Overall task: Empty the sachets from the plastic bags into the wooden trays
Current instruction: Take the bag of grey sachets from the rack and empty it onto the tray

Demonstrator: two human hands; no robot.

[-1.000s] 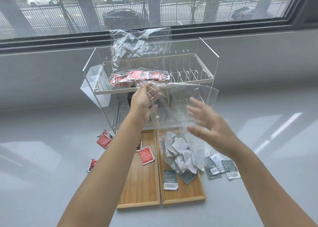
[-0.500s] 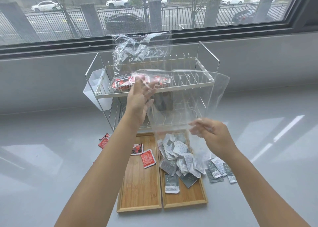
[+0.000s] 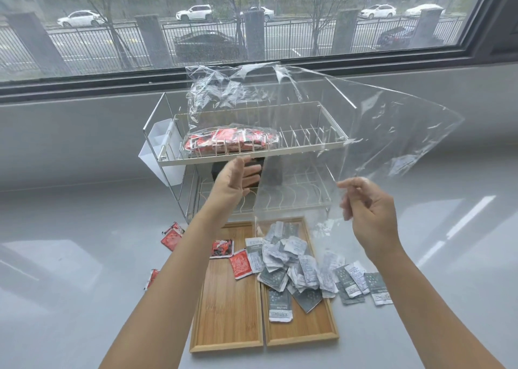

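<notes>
Two wooden trays are lying side by side on the pale counter (image 3: 84, 256), nearest the viewer. The left tray (image 3: 227, 312) is carrying two red sachets (image 3: 239, 263) near its far end. The right tray (image 3: 301, 329) is holding a loose heap of grey-and-white sachets (image 3: 288, 268), which is spilling past its right rim; several spilled sachets (image 3: 361, 284) are resting on the counter just beside that rim. More red sachets, the stray red sachets (image 3: 171, 237), are lying on the counter left of the left tray, partly hidden by the left forearm.

Above the trays, both bare hands are reaching forward. The right hand (image 3: 370, 217) is raised over the right tray's far right corner, its fingers (image 3: 349, 183) curled and pinching the lower edge of a large, clear empty bag (image 3: 392, 133), which is billowing up and to the right. The left hand (image 3: 232, 183) is extended with fingers spread and loosely open; whether it is touching the film cannot be told.

Beyond the hands, a two-tier wire rack (image 3: 308, 144) is standing against the wall. A second bag (image 3: 232, 141), filled with red sachets, is sitting on its upper tier, its crumpled top rising upward. A white cup holder (image 3: 159, 150) is hanging at the rack's left end. Farthest off, a window (image 3: 112, 32) is showing a fence, a road and cars.
</notes>
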